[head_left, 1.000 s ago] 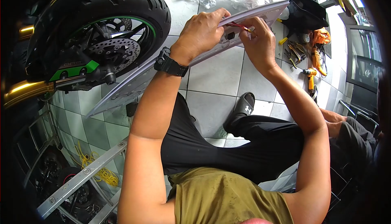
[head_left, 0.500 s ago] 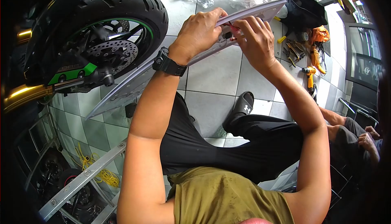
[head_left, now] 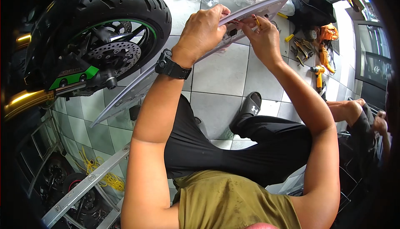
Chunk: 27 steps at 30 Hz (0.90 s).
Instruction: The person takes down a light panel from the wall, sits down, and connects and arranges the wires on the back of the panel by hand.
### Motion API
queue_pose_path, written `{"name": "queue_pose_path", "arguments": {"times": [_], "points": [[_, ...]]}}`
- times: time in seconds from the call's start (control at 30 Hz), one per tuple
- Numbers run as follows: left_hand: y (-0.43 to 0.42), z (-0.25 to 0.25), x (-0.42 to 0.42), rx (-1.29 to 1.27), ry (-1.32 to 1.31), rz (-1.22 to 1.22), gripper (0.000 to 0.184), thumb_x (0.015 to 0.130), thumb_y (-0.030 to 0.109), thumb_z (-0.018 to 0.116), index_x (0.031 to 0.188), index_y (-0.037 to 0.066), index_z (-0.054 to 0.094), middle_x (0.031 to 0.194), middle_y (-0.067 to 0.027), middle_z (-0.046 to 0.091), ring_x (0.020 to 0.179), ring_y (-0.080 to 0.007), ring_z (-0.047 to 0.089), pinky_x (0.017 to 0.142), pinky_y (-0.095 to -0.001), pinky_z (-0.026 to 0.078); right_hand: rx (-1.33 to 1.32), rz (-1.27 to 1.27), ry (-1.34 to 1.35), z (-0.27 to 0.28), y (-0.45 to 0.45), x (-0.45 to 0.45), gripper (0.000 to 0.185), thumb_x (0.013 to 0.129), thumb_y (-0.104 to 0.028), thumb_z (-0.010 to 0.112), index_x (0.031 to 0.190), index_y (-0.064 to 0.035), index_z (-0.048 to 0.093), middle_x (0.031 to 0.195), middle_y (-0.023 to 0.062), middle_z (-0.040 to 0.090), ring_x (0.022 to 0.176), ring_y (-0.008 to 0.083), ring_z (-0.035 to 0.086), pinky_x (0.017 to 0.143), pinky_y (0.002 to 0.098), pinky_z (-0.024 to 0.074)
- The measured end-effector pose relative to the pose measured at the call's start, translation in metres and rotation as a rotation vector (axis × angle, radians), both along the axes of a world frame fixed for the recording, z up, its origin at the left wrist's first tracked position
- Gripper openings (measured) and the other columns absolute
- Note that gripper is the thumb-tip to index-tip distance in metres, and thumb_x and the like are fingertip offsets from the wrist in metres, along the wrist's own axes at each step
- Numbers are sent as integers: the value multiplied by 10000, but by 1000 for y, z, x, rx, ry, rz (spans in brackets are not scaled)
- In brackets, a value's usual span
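Observation:
A long, thin white panel (head_left: 273,5) stands on edge, slanting across the view in front of me. My left hand (head_left: 201,31), with a black watch (head_left: 166,64) on the wrist, grips the panel's upper edge, fingers over the far side. My right hand (head_left: 265,36) is closed at the panel's near face, a thin orange-yellow stick-like piece (head_left: 258,22) between its fingers; its exact kind is too small to tell. Between the hands, thin reddish wires and a small dark part (head_left: 233,32) show on the panel.
A motorcycle front wheel (head_left: 121,0) stands at left, above a metal ladder (head_left: 89,181) and yellow rope (head_left: 110,181). At right lie pliers (head_left: 302,50), an orange drill (head_left: 318,75) and a black bag (head_left: 310,8). Another person's knee (head_left: 352,112) is at far right.
My right hand has turned and its fingers have curled in, with the orange-yellow piece now showing between them. My left hand keeps its hold on the panel. The other person's legs have shifted.

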<state>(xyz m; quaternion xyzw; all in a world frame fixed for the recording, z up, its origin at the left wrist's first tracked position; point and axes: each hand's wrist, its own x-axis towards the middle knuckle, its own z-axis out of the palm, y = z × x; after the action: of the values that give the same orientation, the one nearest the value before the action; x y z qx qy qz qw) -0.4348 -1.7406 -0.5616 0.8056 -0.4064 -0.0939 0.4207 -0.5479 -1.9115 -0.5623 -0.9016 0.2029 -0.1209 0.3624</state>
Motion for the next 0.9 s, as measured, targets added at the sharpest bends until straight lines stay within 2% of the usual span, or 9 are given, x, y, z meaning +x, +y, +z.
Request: {"name": "queue_pose_path", "arguments": {"times": [0.1,0.23,0.33,0.43,0.5,0.63,0.7,0.8,0.9], "points": [[-1,2,0,18,-4,15,299,864,39,692,1161,25,660,1009,-209,751,957,-363,738,906,-428,577,102,-55,62,8,6,0,227,925,-199,737,1108,-65,758,959,108,725,771,230,647,743,350,520],[0,3,2,42,-6,13,297,865,53,693,1159,32,656,1030,-196,754,969,-360,738,901,-429,577,52,-64,72,1,5,2,229,933,-185,718,1130,-74,748,973,114,732,790,239,662,755,354,526],[0,3,2,65,12,9,298,871,67,699,1165,40,655,1061,-184,756,991,-357,737,894,-427,579,38,-11,-103,-6,3,4,237,938,-182,707,1132,-49,734,970,135,744,825,239,689,773,340,534],[-1,2,3,64,13,2,293,867,74,700,1155,37,662,1051,-184,758,981,-355,739,893,-424,579,57,-97,81,2,4,5,243,941,-182,701,1113,-13,727,959,152,757,876,218,713,811,333,539],[-1,1,3,61,14,-2,292,863,75,697,1150,35,665,1046,-184,759,976,-354,741,892,-425,579,224,-60,-4,-16,-5,5,250,932,-183,713,1106,-5,731,948,142,767,897,197,716,825,335,544],[-2,1,2,47,16,9,275,849,66,700,1120,27,674,1002,-206,751,955,-363,739,920,-424,572,276,-53,-26,-21,-4,5,254,921,-182,743,1086,10,721,950,119,772,904,168,707,818,336,548],[-2,1,2,53,20,6,278,848,67,701,1121,25,675,1008,-204,752,959,-361,739,925,-420,571,340,-83,-139,-27,-2,6,268,913,-184,769,1051,34,697,939,111,770,916,154,699,798,322,548],[-4,-1,0,59,19,9,286,843,69,706,1124,21,678,1020,-203,754,968,-356,741,932,-416,573,310,-216,25,-14,3,6,284,923,-193,777,1026,51,675,931,112,765,901,140,695,787,307,546],[-4,-3,1,43,14,9,289,843,69,708,1126,19,680,1024,-201,755,970,-352,744,929,-418,577,452,-160,-68,-27,-1,4,279,935,-202,773,1027,44,680,931,111,763,864,142,696,780,301,545]]}}
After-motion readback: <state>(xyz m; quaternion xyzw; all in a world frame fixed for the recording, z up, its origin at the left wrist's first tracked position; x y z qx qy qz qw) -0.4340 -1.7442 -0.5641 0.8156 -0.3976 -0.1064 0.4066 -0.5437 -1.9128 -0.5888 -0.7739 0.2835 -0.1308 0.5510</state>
